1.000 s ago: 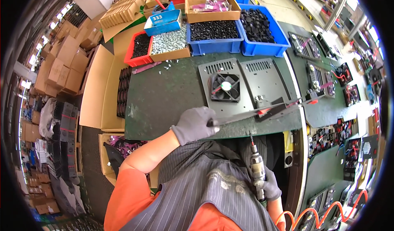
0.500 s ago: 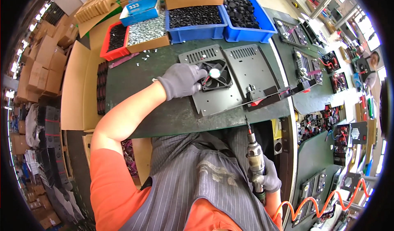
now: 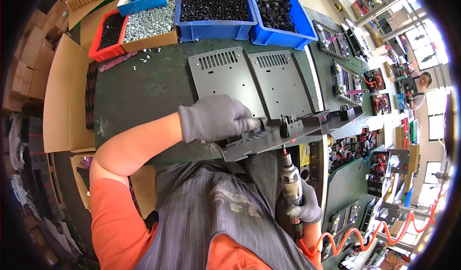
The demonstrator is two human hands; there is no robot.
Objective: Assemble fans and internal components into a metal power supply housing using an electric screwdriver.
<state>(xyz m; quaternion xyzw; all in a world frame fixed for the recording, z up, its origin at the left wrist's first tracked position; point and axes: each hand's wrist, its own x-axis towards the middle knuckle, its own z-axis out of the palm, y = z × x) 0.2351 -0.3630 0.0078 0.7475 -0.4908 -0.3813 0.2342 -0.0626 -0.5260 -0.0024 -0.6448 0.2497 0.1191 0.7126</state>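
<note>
My left hand (image 3: 218, 119), in a grey glove, bends its fingers over a black cooling fan (image 3: 235, 138) at the near raised edge of a dark sheet-metal panel (image 3: 225, 80). Most of the fan is hidden beneath the hand. A second slotted panel (image 3: 281, 87) lies close to the right of the first, with small black brackets (image 3: 291, 127) along its near side. My right hand (image 3: 307, 205), also gloved, grips a power screwdriver (image 3: 291, 183) below the table edge. Its bit points up toward the panels, and a coiled orange hose (image 3: 365, 241) runs off to the right.
Along the back stand a red bin (image 3: 103, 54) of black parts, a cardboard box (image 3: 153, 40) of silver screws, and blue bins (image 3: 216, 30) of black parts. Loose screws (image 3: 146, 58) lie before them. Similar assemblies (image 3: 345, 85) sit on the right bench.
My left hand has brought the fan from the middle of the left panel nearer, to its raised edge. The panels now sit tilted differently. My right hand still holds the screwdriver.
</note>
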